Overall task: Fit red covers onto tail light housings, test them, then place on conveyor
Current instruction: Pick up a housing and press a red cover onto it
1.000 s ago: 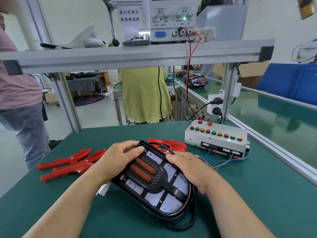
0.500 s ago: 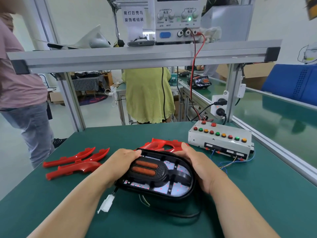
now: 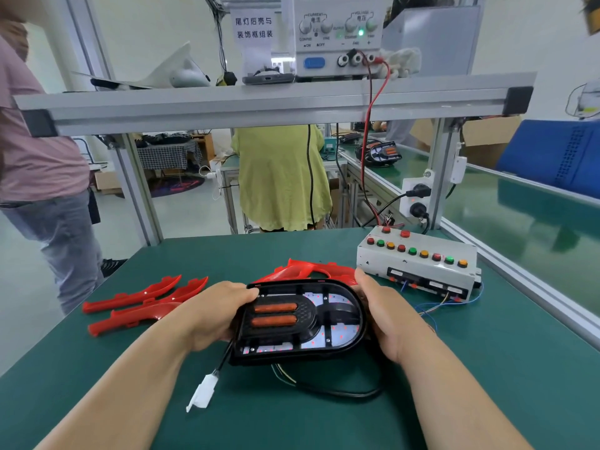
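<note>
A black tail light housing (image 3: 324, 323) with two orange bars and a white LED board is held level just above the green table. My left hand (image 3: 214, 315) grips its left end, thumb over the top rim. Its right end is gripped by my right hand (image 3: 384, 315). A cable runs from the housing to a white connector (image 3: 203, 393) lying on the table. One red cover (image 3: 308, 271) lies directly behind the housing, partly hidden. Three more red covers (image 3: 143, 303) lie to the left.
A grey test box (image 3: 418, 266) with coloured buttons and loose wires stands at the right. An aluminium shelf (image 3: 259, 102) with a power supply (image 3: 337, 34) spans overhead. The green conveyor (image 3: 526, 216) runs along the right. Two people stand beyond the table.
The housing has been turned from a diagonal pose to lie level and crosswise, and both hands have shifted to its two ends. The connector now lies in view on the table.
</note>
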### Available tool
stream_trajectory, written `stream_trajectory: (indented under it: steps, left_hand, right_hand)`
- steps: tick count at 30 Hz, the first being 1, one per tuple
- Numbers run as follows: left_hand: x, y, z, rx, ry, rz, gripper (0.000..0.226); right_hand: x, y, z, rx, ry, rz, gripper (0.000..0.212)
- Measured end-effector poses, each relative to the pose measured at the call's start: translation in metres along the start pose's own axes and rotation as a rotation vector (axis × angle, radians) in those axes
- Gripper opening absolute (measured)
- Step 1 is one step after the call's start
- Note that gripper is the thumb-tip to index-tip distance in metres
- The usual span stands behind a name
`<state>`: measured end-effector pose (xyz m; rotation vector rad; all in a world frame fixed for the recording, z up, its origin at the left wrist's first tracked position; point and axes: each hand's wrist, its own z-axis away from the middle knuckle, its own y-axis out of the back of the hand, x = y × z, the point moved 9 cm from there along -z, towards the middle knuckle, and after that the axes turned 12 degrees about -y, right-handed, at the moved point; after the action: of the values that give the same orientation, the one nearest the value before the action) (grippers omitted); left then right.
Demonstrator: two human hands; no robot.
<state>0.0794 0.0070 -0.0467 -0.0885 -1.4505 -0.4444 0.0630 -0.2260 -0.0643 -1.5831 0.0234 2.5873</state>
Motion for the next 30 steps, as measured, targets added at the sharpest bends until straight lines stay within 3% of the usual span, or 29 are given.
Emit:
stream_trajectory:
  steps: [7, 10, 14, 17, 20, 26, 30]
  left_hand:
    - [0.004, 0.006, 0.001, -0.06, -0.04, -0.025, 0.022]
    - [0.004, 0.004, 0.001, -0.097, -0.064, 0.027, 0.03]
    - [0.003, 0.006, 0.0, -0.135, -0.089, 0.022, 0.035]
    - [0.004, 0.012, 0.001, -0.165, -0.095, -0.033, 0.048]
    - [0.003, 0.013, 0.002, -0.205, -0.089, -0.062, 0.057]
    - [0.0, 0.01, 0.002, -0.268, -0.073, -0.075, 0.063]
    - [-0.001, 0.007, 0.005, -0.321, -0.06, -0.1, 0.064]
  right_hand:
    - [-0.01, 0.011, 0.0, 0.149, 0.174, 0.138, 0.055]
    - [-0.012, 0.013, 0.003, 0.182, 0.201, 0.15, 0.044]
    - [-0.014, 0.018, 0.004, 0.241, 0.24, 0.191, 0.056]
    - [-0.01, 0.018, 0.004, 0.266, 0.246, 0.224, 0.037]
    - [-0.011, 0.016, 0.007, 0.276, 0.273, 0.286, 0.031]
    - [-0.014, 0.009, 0.012, 0.173, 0.291, 0.516, 0.058]
    - [-0.006, 0.008, 0.017, 0.078, 0.307, 0.589, 0.064]
